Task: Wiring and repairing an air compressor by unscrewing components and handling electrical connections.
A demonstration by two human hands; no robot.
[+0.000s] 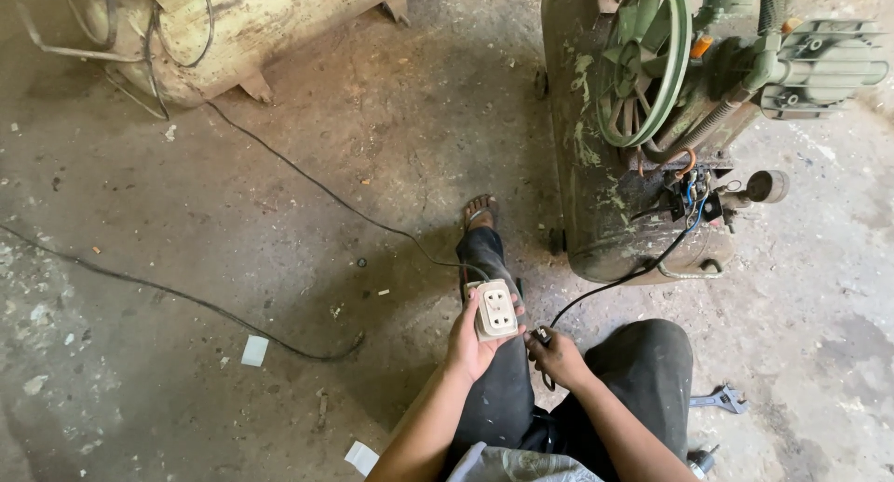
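Note:
My left hand [473, 338] grips a cream two-outlet socket box [496, 309], holding it face up over my outstretched left leg. A thin black cord [307, 179] runs from the box away across the floor to the upper left. Just to the right of the box, my right hand [557, 356] pinches a small dark plug [540, 334]. The plug's black cable [615, 282] leads up to the wiring on a green air compressor [652, 119]. Plug and socket box are close but apart.
The compressor tank with its belt wheel stands at the upper right. A cream cylinder tank [233, 26] lies at the upper left. An adjustable wrench [722, 399] rests on the dirty concrete floor [186, 258] by my right knee. Paper scraps [254, 351] lie about.

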